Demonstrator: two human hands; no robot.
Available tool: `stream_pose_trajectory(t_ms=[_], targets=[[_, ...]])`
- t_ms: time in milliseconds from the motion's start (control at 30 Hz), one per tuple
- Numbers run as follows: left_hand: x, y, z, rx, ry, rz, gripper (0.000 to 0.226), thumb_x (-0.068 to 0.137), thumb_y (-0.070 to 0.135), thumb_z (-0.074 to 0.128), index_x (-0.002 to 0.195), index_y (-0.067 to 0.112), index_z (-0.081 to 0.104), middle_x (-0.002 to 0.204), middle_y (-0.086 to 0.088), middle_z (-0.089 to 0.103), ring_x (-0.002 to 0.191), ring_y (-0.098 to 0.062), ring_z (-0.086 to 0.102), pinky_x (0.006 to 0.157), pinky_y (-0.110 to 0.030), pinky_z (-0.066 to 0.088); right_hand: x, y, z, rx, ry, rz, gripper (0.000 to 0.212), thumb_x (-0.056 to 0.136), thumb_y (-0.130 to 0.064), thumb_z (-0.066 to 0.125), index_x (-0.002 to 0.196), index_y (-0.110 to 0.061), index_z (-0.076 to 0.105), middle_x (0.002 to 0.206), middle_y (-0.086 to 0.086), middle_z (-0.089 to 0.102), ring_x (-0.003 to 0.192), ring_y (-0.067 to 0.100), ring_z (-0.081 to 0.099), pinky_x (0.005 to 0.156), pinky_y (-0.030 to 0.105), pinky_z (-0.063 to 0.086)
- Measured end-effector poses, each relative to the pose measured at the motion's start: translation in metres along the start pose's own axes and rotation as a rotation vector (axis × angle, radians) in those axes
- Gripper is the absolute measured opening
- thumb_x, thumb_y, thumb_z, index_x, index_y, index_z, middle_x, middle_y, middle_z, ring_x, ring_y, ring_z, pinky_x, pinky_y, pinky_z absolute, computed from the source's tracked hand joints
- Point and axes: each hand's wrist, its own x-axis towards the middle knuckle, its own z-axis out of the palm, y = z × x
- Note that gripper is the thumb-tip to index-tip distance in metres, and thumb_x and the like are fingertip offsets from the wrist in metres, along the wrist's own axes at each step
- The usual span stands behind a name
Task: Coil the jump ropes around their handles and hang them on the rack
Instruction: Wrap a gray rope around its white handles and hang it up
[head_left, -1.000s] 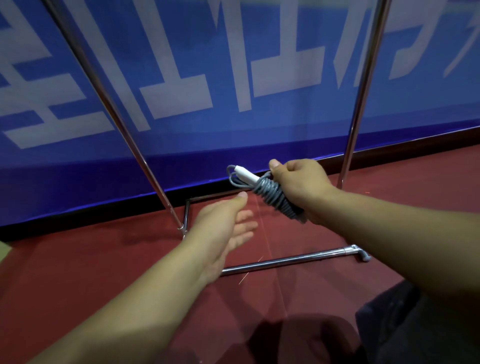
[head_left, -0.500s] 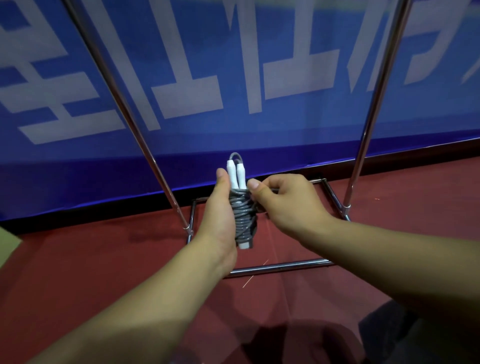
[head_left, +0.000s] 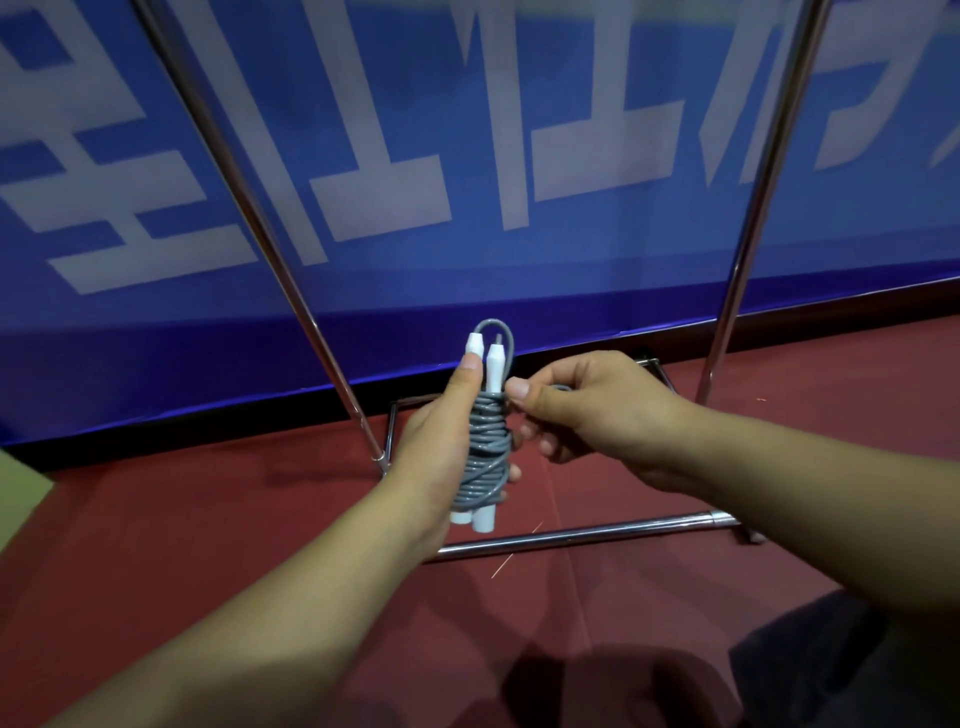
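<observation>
Left hand: left hand (head_left: 441, 441) wrapped around the coiled bundle from the left side, thumb lying up along one white handle, fingertips just showing past the coil on the far side. A second ago this hand was loose, palm turned in and holding nothing; it has since taken the bundle's weight.
Right hand: right hand (head_left: 587, 410) pinching the cord near the top of the coil between thumb and forefinger, other fingers curled below. A second ago it carried the whole bundle alone, tilted; it now attends only to the top turn.
Jump rope: jump rope (head_left: 485, 452) held upright between both hands, in the air in front of the rack, not hung.
Handles: two white handles (head_left: 492, 366) side by side, tips up, butt ends showing under the coil.
Cord: grey, wound in many turns round both handles; a small loop (head_left: 500, 330) stands above the tips.
Change, meaning: bundle passed left and stood upright; judged as the coiling nearly finished, the right hand likely tucking or securing the last turn. Hanging not yet done.
Rack: metal rack (head_left: 748, 249), two uprights rising out of the top of the view, base bars on the floor behind the hands. Its hanging bar is out of view.
Floor: red floor (head_left: 182, 545).
Backdrop: blue banner (head_left: 597, 260) with large white characters.
View: much as half a second ago.
</observation>
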Motion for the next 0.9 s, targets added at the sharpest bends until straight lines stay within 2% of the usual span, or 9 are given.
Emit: stream_pose_trajectory(t_ms=[133,200,367,433,533,700,800,900], targets=[[-0.001,-0.001,-0.003,-0.015,-0.070,-0.008,0.061,0.077,0.072,0.059,0.099,0.016,0.070,0.082,-0.009,0.068,0.057,-0.024,0.061,0.058,-0.031,0.050,-0.001,-0.003,-0.005,0.059,-0.105,0.067,0.020,0.099,-0.022,0.059,0.087,-0.007,0.065,0.067,0.002,0.064,0.053,0.009,0.053,0.052,0.022,0.047],[-0.002,-0.001,-0.003,-0.017,-0.073,-0.014,0.054,0.080,0.065,0.062,0.100,0.015,0.068,0.081,-0.008,0.068,0.056,-0.023,0.062,0.057,-0.031,0.052,-0.002,-0.005,-0.005,0.071,-0.115,0.078,0.018,0.099,-0.019,0.059,0.086,-0.009,0.066,0.069,0.001,0.064,0.055,0.008,0.055,0.054,0.022,0.048],[-0.003,0.000,0.004,-0.039,-0.044,0.018,0.037,0.093,0.051,0.058,0.106,0.016,0.066,0.071,-0.009,0.067,0.052,-0.023,0.061,0.056,-0.033,0.051,0.001,-0.007,-0.009,0.100,0.090,0.111,0.019,0.083,-0.022,0.078,0.078,-0.009,0.065,0.059,0.005,0.060,0.050,0.012,0.055,0.053,0.023,0.050],[-0.003,0.000,0.007,-0.027,-0.046,0.030,0.037,0.095,0.049,0.057,0.107,0.016,0.064,0.070,-0.009,0.067,0.052,-0.024,0.061,0.055,-0.033,0.052,0.002,-0.005,-0.011,0.134,0.151,0.080,0.019,0.081,-0.020,0.080,0.083,-0.007,0.065,0.060,0.007,0.061,0.050,0.013,0.056,0.055,0.025,0.052],[-0.003,-0.001,0.010,-0.010,-0.044,0.032,0.037,0.095,0.048,0.057,0.105,0.014,0.063,0.070,-0.009,0.067,0.051,-0.023,0.061,0.055,-0.032,0.052,0.003,-0.005,-0.011,0.145,0.166,-0.024,0.009,0.091,-0.010,0.070,0.085,-0.004,0.067,0.066,0.008,0.065,0.058,0.013,0.061,0.059,0.024,0.056],[-0.003,0.000,0.008,-0.002,-0.034,0.032,0.034,0.096,0.047,0.058,0.098,0.013,0.061,0.070,-0.009,0.067,0.051,-0.024,0.060,0.055,-0.032,0.051,0.001,-0.006,-0.015,0.004,0.127,-0.128,0.021,0.102,-0.012,0.053,0.093,-0.003,0.070,0.073,0.002,0.071,0.068,0.013,0.065,0.068,0.028,0.057],[-0.004,-0.001,0.008,0.027,-0.052,0.035,0.032,0.096,0.047,0.057,0.096,0.015,0.059,0.071,-0.009,0.067,0.051,-0.024,0.061,0.054,-0.033,0.051,0.001,-0.006,-0.016,-0.057,0.149,-0.169,0.019,0.101,-0.012,0.057,0.091,-0.006,0.072,0.069,0.001,0.071,0.066,0.012,0.065,0.067,0.029,0.056],[-0.007,-0.001,0.009,0.056,-0.103,0.044,0.030,0.097,0.045,0.056,0.094,0.015,0.058,0.071,-0.009,0.067,0.050,-0.023,0.061,0.053,-0.032,0.052,0.002,-0.006,-0.019,-0.003,0.185,-0.181,0.014,0.096,-0.011,0.064,0.085,-0.008,0.071,0.062,0.001,0.068,0.060,0.010,0.062,0.061,0.024,0.054]])
